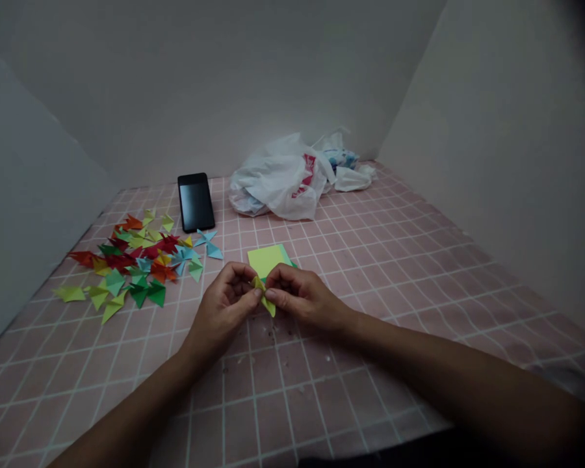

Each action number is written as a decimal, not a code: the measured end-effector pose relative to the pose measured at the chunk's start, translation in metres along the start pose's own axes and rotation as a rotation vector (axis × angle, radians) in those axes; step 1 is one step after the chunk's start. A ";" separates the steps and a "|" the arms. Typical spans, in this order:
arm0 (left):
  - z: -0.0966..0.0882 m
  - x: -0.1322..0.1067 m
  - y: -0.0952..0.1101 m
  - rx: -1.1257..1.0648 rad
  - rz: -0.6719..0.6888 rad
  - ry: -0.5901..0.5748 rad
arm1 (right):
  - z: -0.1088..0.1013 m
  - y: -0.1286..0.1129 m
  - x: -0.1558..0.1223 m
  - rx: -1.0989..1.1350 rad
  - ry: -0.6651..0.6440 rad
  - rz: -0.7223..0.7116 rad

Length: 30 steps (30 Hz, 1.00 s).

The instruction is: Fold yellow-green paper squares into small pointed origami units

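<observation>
1. So, left hand (228, 299) and right hand (305, 299): thumb and index pinched tight on each, sharing one small yellow-green folded-paper piece (269, 304).
2. Piece sits between the fingertips, long axis slanting far-left to near-right, near tip poking out below the thumbs. Neither hand clearly nearer.
3. Its middle is covered by thumbs; fold layers unreadable. Left hand's curled fingers partly hidden.
4. Just beyond: pale-yellow square paper stack (266, 260), near edge blocked by hands; green sheet edges show at right.
5. Left: scattered multicoloured folded-paper pieces (124, 261), overlapping, can't count.
6. Far: black rectangular phone (196, 203), crumpled white plastic bag (283, 175), contents unclear.
</observation>
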<state>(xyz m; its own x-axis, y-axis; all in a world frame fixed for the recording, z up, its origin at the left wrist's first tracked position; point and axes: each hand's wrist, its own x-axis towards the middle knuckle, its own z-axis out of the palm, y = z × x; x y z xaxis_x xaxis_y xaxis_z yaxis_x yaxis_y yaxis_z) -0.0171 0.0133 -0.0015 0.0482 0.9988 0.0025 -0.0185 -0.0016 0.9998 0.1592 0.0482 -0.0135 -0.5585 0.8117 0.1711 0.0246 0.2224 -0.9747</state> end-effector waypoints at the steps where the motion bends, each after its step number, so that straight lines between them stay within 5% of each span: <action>1: 0.000 0.000 0.000 -0.001 0.005 0.004 | 0.000 0.000 0.000 0.017 -0.003 0.010; 17: -0.001 -0.002 -0.004 0.091 0.035 -0.056 | 0.008 0.003 -0.003 0.345 0.022 0.244; 30: -0.001 -0.004 -0.001 0.156 0.061 -0.066 | 0.007 0.006 -0.001 0.359 0.021 0.226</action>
<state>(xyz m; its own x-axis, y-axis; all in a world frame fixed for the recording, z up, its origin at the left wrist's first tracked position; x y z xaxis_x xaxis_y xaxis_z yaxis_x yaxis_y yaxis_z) -0.0181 0.0098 -0.0026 0.1172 0.9913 0.0597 0.1315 -0.0750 0.9885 0.1537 0.0451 -0.0210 -0.5550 0.8301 -0.0536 -0.1482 -0.1620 -0.9756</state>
